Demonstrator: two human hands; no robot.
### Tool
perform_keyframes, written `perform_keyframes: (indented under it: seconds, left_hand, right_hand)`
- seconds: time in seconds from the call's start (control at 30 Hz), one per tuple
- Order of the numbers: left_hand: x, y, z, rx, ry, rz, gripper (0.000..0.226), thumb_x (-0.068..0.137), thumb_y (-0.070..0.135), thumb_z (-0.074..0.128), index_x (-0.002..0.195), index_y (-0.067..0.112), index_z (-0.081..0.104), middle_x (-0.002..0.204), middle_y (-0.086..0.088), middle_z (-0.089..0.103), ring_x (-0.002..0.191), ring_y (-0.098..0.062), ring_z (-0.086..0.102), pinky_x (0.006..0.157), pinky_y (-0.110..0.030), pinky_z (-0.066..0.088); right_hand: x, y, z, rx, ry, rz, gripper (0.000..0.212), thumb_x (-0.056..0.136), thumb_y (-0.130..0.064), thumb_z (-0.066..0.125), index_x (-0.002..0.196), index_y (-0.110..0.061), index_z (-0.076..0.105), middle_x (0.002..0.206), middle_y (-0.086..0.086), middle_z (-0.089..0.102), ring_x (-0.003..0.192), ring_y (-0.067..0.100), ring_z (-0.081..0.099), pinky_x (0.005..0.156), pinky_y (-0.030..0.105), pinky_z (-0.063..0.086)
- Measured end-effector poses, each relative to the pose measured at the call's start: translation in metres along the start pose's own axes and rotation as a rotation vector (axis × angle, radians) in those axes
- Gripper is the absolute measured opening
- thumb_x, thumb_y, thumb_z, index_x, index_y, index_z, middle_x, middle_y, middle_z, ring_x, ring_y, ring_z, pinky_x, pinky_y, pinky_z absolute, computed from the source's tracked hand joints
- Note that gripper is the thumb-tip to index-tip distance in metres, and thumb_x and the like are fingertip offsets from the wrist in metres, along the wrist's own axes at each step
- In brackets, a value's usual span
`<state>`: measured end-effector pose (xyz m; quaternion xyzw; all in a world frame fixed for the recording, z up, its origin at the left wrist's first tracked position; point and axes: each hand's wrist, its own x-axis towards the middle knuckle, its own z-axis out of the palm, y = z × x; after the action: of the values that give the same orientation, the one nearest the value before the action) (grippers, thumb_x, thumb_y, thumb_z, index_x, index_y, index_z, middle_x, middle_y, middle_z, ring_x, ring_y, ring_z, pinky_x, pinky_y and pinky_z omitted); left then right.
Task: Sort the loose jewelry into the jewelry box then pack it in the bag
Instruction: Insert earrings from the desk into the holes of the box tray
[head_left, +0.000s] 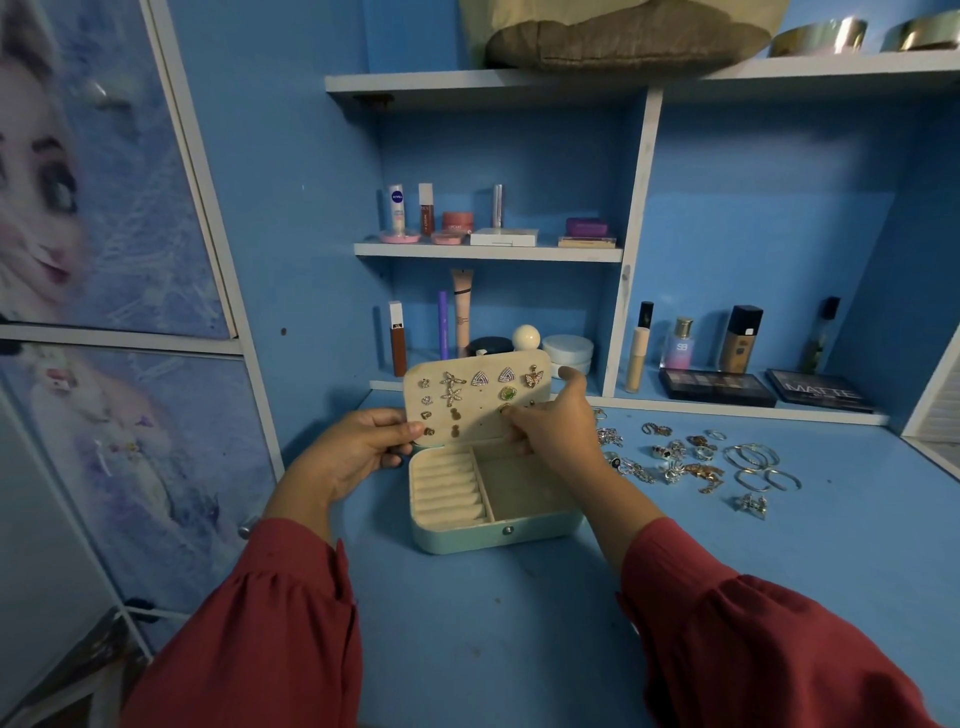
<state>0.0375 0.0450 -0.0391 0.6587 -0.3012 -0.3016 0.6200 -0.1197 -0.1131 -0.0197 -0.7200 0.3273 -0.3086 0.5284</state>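
On the blue bench (519, 623), the jewelry box (493, 499) is standing open, with its lid (478, 402) raised toward the shelves. The left hand (358, 449) is gripping the left edge of the lid, thumb lying on the inner panel. The right hand (550, 426) is pinching a small earring (505, 409) against the lid panel, near its right side; other earrings are sitting in rows on this panel. Inside the box, the ring rolls are lying on the left and an open compartment on the right. To the right of the box, the loose jewelry (691, 460) is lying spread on the bench. Behind the box, cosmetics are standing on the shelves (488, 252).
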Motion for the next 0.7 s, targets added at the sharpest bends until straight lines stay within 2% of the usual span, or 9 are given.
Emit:
perform_keyframes:
  seconds: [0.13,0.23,0.3,0.37,0.4,0.47,0.53,0.63,0.7]
  left_hand:
    - [0.000,-0.001,-0.001,0.004,-0.003,-0.002,0.021,0.087,0.010,0.063,0.107,0.004,0.068,0.086,-0.004,0.067,0.069,-0.008,0.055,0.060,-0.016,0.048]
    - [0.000,0.000,-0.001,0.002,-0.002,-0.005,0.020,0.087,0.010,0.063,0.106,0.005,0.068,0.086,-0.004,0.067,0.069,-0.007,0.055,0.060,-0.016,0.048]
    - [0.000,0.000,-0.001,0.002,-0.006,-0.004,0.020,0.087,0.010,0.063,0.106,0.006,0.068,0.085,-0.003,0.068,0.069,-0.007,0.055,0.061,-0.016,0.049]
    - [-0.001,0.000,-0.001,0.001,-0.019,0.000,0.020,0.086,0.009,0.063,0.105,0.006,0.069,0.083,-0.002,0.069,0.069,-0.007,0.056,0.062,-0.017,0.049]
    - [-0.002,0.000,-0.001,0.000,-0.028,0.002,0.020,0.086,0.008,0.063,0.105,0.006,0.069,0.082,-0.001,0.069,0.068,-0.007,0.057,0.063,-0.017,0.050]
    - [-0.003,0.001,-0.001,0.002,-0.040,0.006,0.020,0.086,0.006,0.063,0.105,0.006,0.069,0.081,-0.001,0.069,0.070,-0.008,0.058,0.066,-0.019,0.051]
    - [-0.004,0.001,-0.002,-0.004,-0.045,0.005,0.019,0.084,0.006,0.063,0.102,0.007,0.070,0.081,-0.002,0.070,0.073,-0.010,0.059,0.070,-0.021,0.051]
    - [-0.005,0.001,-0.002,-0.020,-0.060,-0.003,0.015,0.075,0.010,0.068,0.087,0.012,0.076,0.088,-0.005,0.074,0.078,-0.013,0.066,0.077,-0.025,0.053]
    - [-0.006,0.001,-0.002,-0.023,-0.064,0.002,0.017,0.073,0.010,0.068,0.088,0.011,0.076,0.093,-0.008,0.074,0.084,-0.015,0.069,0.081,-0.026,0.054]
  right_hand:
    - [0.002,-0.001,-0.003,0.058,-0.022,0.070,0.079,0.080,-0.007,0.069,0.143,-0.016,0.021,0.101,0.015,0.066,0.064,0.020,0.063,0.054,0.028,0.052]
    - [0.003,-0.002,-0.006,0.177,-0.073,0.139,0.076,0.082,0.000,0.062,0.144,-0.015,0.021,0.083,0.016,0.069,0.057,0.021,0.060,0.058,0.031,0.053]
    - [0.005,-0.005,-0.009,0.295,-0.118,0.195,0.063,0.088,0.002,0.050,0.144,-0.011,0.023,0.075,0.015,0.069,0.060,0.024,0.063,0.059,0.033,0.053]
    - [0.005,-0.011,-0.015,0.385,-0.175,0.234,0.041,0.093,-0.001,0.039,0.134,0.000,0.036,0.073,0.017,0.069,0.059,0.025,0.066,0.050,0.029,0.051]
    - [0.004,-0.012,-0.018,0.424,-0.202,0.250,0.030,0.095,-0.005,0.037,0.123,0.003,0.044,0.073,0.018,0.069,0.060,0.026,0.067,0.049,0.028,0.049]
    - [0.002,-0.014,-0.026,0.515,-0.245,0.293,0.017,0.099,-0.014,0.037,0.102,-0.004,0.051,0.079,0.022,0.069,0.065,0.028,0.066,0.053,0.030,0.048]
    - [0.002,-0.012,-0.033,0.598,-0.294,0.345,0.021,0.101,-0.024,0.035,0.103,-0.008,0.049,0.087,0.027,0.069,0.066,0.030,0.066,0.049,0.027,0.047]
    - [0.010,-0.004,-0.040,0.685,-0.394,0.436,0.041,0.102,-0.039,0.030,0.121,-0.007,0.045,0.105,0.031,0.066,0.065,0.029,0.069,0.042,0.022,0.047]
    - [0.013,-0.001,-0.046,0.685,-0.458,0.462,0.047,0.100,-0.043,0.033,0.126,-0.005,0.045,0.109,0.030,0.065,0.062,0.026,0.070,0.041,0.020,0.047]
